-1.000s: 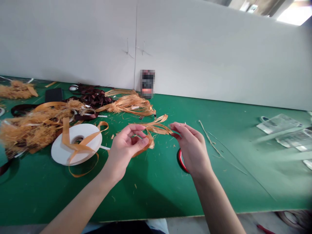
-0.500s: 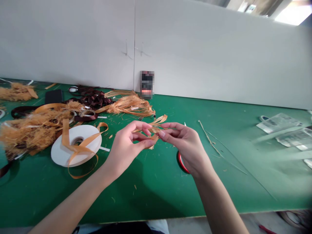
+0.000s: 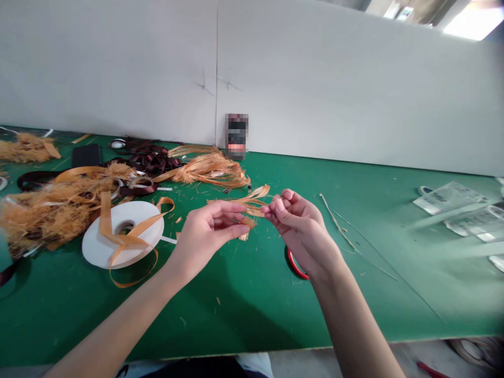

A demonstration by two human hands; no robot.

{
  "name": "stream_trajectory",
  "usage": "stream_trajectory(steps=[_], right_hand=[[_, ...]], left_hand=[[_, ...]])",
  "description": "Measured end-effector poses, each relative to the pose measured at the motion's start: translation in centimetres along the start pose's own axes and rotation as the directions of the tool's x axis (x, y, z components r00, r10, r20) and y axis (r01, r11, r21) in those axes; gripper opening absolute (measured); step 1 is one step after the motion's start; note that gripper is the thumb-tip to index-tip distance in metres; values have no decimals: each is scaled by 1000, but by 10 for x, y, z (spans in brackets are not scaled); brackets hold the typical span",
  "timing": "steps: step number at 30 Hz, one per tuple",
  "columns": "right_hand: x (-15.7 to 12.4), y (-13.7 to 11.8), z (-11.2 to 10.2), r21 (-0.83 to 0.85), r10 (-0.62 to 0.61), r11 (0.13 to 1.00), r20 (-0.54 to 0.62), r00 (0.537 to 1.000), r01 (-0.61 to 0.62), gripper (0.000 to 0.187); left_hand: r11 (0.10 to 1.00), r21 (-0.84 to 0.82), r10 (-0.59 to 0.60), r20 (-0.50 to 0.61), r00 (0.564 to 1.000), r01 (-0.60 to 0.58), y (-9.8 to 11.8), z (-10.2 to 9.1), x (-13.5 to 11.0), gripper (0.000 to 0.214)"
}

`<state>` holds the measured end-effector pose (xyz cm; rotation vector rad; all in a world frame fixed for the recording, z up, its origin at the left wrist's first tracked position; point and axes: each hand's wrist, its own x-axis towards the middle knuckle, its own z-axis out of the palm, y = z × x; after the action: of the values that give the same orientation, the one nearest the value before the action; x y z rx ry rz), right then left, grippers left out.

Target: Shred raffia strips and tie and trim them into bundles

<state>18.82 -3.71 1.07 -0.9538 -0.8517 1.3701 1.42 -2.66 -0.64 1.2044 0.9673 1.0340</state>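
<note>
Both hands pinch one raffia strip (image 3: 252, 202) above the tabletop (image 3: 244, 294): left hand (image 3: 208, 233) and right hand (image 3: 301, 228) closed on it; it runs left-right, right of the spool (image 3: 123, 233).

green table (image 3: 252, 310) bears ribbon spool (image 3: 122, 233)

The spool (image 3: 142, 220) lies on the table (image 3: 252, 294), left of the raffia strips (image 3: 256, 196).
</note>
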Motion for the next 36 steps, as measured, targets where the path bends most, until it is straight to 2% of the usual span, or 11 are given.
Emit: stream_trajectory(steps=[3,5,9,12,15,19,25,28,32,36], right_hand=[[0,0,1,-27,-11,1000,22,1000,11,28],[-1,1,3,-116,-33,993,24,999,35,22],[-3,6,6,-301,50,953,100,994,-18,26],[-5,12,7,-302,25,953,172,985,29,19],[-5,16,8,-280,-9,959,148,989,51,14],[-7,17,11,-338,7,941,134,991,39,15],[-10,12,11,-424,11,904,152,988,56,19],[-13,10,12,-407,34,912,183,983,44,18],[-16,7,12,-378,101,926,225,969,-9,21],[-19,5,7,-438,127,899,252,959,-5,20]], left_hand=[[1000,-20,-17,12,1000,18,-1,0,-1,28],[999,-39,-33,10,999,33,-1,0,-1,28],[995,-100,-32,-45,998,27,0,1,0,29],[994,-108,-12,-69,998,5,-1,1,0,28],[991,-136,-23,-68,997,13,-4,2,-1,23],[981,-190,-50,-52,997,39,-3,4,-1,15],[999,-27,36,-55,998,-38,4,2,-1,14],[998,-39,46,-79,996,-49,5,2,0,12],[989,-148,-15,-14,1000,13,4,3,2,9],[992,-121,-11,73,997,20,4,1,4,10]])
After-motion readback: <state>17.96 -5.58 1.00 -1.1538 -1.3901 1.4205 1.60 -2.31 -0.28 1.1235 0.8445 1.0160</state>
